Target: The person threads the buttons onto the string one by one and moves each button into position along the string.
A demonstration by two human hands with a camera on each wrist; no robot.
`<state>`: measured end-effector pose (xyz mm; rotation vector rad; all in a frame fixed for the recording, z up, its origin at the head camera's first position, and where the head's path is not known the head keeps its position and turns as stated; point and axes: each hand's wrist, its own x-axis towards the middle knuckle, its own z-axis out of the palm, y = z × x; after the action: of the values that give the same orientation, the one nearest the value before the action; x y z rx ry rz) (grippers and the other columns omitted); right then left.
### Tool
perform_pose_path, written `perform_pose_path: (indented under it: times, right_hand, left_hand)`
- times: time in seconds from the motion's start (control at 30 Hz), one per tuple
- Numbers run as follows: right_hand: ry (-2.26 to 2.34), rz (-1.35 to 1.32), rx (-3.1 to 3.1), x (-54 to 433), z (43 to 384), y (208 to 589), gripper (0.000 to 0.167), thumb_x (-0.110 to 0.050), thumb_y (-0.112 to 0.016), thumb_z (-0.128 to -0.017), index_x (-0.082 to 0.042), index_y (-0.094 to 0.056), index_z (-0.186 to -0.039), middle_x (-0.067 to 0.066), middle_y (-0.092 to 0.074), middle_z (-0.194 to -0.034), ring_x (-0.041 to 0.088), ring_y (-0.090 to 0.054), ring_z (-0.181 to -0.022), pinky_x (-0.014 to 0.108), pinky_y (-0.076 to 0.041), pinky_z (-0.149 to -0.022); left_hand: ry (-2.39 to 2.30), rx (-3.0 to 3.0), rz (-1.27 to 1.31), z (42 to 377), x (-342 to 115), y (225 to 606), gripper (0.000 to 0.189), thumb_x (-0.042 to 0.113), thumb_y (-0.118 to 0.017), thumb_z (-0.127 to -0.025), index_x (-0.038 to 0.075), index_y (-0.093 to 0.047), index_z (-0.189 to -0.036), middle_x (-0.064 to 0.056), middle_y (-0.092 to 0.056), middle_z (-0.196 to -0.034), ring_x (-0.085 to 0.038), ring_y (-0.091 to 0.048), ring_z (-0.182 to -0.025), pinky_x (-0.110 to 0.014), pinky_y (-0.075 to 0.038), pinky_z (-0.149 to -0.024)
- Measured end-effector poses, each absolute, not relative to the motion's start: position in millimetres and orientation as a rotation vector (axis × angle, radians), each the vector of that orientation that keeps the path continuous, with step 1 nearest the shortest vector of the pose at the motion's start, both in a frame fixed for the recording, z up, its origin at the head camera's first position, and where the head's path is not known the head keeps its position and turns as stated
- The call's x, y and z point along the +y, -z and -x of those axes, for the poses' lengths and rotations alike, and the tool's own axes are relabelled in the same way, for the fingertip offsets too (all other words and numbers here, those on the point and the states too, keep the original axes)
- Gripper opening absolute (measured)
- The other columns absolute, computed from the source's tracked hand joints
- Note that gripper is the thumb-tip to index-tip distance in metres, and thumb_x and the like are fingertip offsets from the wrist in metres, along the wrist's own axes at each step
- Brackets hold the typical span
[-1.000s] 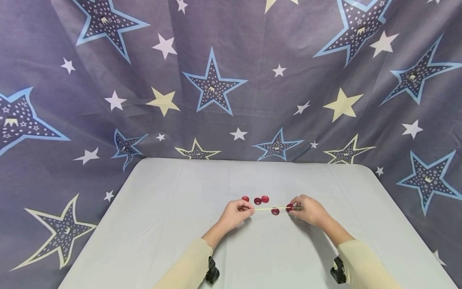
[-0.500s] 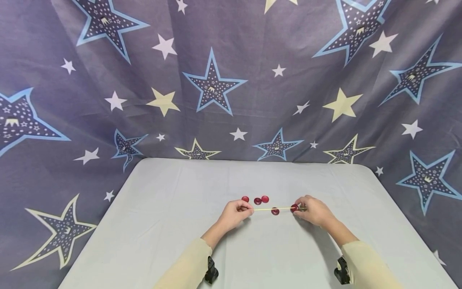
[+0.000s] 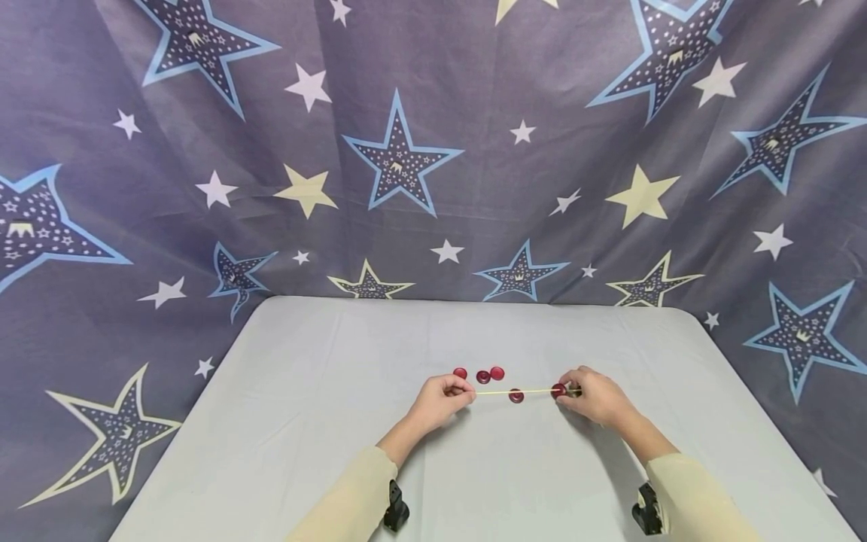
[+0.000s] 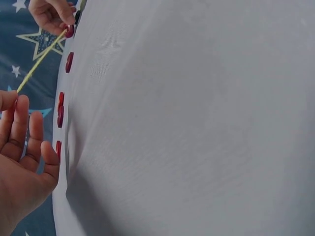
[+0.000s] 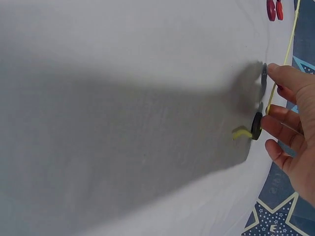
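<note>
My left hand [image 3: 442, 399] pinches one end of a yellow string [image 3: 493, 392], which runs taut to the right hand. With its fingertips, my right hand [image 3: 597, 397] holds a dark red button [image 3: 558, 390] that is threaded on the string. Just beyond it, a dark button [image 5: 256, 126] shows in the right wrist view, the string's short tail [image 5: 241, 133] sticking out past it. In the left wrist view the string [image 4: 41, 61] slants up from the left fingertips to the red button [image 4: 70, 31]. Below the string lies a loose dark red button [image 3: 516, 397].
Behind the string, a dark red button [image 3: 483, 377] and a brighter red button [image 3: 497, 373] lie side by side on the white table [image 3: 325, 391]. Another red button [image 3: 460, 373] sits just behind the left fingers. A star-patterned cloth [image 3: 433, 196] hangs at the back.
My right hand has moved a little to the right, taking the red button along the string away from the left hand. The left hand has stayed nearly still, and the loose buttons have not moved.
</note>
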<state>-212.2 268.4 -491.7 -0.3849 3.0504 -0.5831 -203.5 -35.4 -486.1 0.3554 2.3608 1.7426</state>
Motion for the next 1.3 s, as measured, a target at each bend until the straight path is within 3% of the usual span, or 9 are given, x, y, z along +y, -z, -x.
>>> perform_pose_path:
  times: [0.2, 0.37, 0.73, 1.0, 1.3]
  right_hand:
    - [0.566, 0.381, 3.059, 274, 213, 494, 0.026, -0.026, -0.073, -0.079, -0.009, -0.067, -0.098, 0.003, -0.06, -0.086, 0.012, -0.053, -0.071, 0.034, -0.044, -0.064]
    - [0.565, 0.384, 3.064, 277, 213, 495, 0.026, -0.026, -0.073, -0.078, -0.009, -0.067, -0.098, 0.003, -0.059, -0.087, 0.012, -0.053, -0.071, 0.034, -0.045, -0.064]
    - [0.578, 0.347, 3.062, 282, 212, 494, 0.027, -0.025, -0.073, -0.079, -0.008, -0.067, -0.099, 0.005, -0.058, -0.089, 0.013, -0.051, -0.071, 0.036, -0.045, -0.066]
    - [0.572, 0.325, 3.063, 287, 213, 498, 0.028, -0.025, -0.072, -0.079, -0.007, -0.067, -0.1, 0.006, -0.058, -0.09, 0.013, -0.051, -0.072, 0.036, -0.045, -0.066]
    - [0.583, 0.317, 3.065, 291, 213, 501, 0.026, -0.025, -0.071, -0.079, -0.007, -0.068, -0.099, 0.006, -0.059, -0.092, 0.013, -0.05, -0.073, 0.035, -0.044, -0.066]
  left_hand:
    - [-1.754, 2.362, -0.368, 196, -37, 472, 0.011, 0.002, -0.064, -0.084, -0.007, -0.067, -0.09, -0.022, -0.065, -0.084, -0.008, -0.05, -0.066, -0.015, -0.042, -0.057]
    - [-1.737, 2.374, -0.356, 205, -36, 488, 0.011, 0.003, -0.065, -0.084, -0.005, -0.067, -0.089, -0.022, -0.065, -0.084, -0.008, -0.049, -0.066, -0.015, -0.041, -0.055]
    - [-1.75, 2.349, -0.337, 218, -38, 512, 0.009, 0.012, -0.069, -0.083, 0.004, -0.07, -0.086, -0.002, -0.063, -0.075, -0.008, -0.052, -0.066, -0.018, -0.045, -0.056]
    - [-1.767, 2.349, -0.343, 219, -37, 514, 0.01, 0.011, -0.07, -0.082, 0.002, -0.069, -0.086, -0.008, -0.065, -0.078, -0.008, -0.052, -0.066, -0.018, -0.045, -0.056]
    - [-1.766, 2.34, -0.357, 219, -37, 513, 0.009, 0.011, -0.068, -0.083, 0.003, -0.069, -0.086, -0.002, -0.065, -0.075, -0.006, -0.053, -0.065, -0.018, -0.046, -0.056]
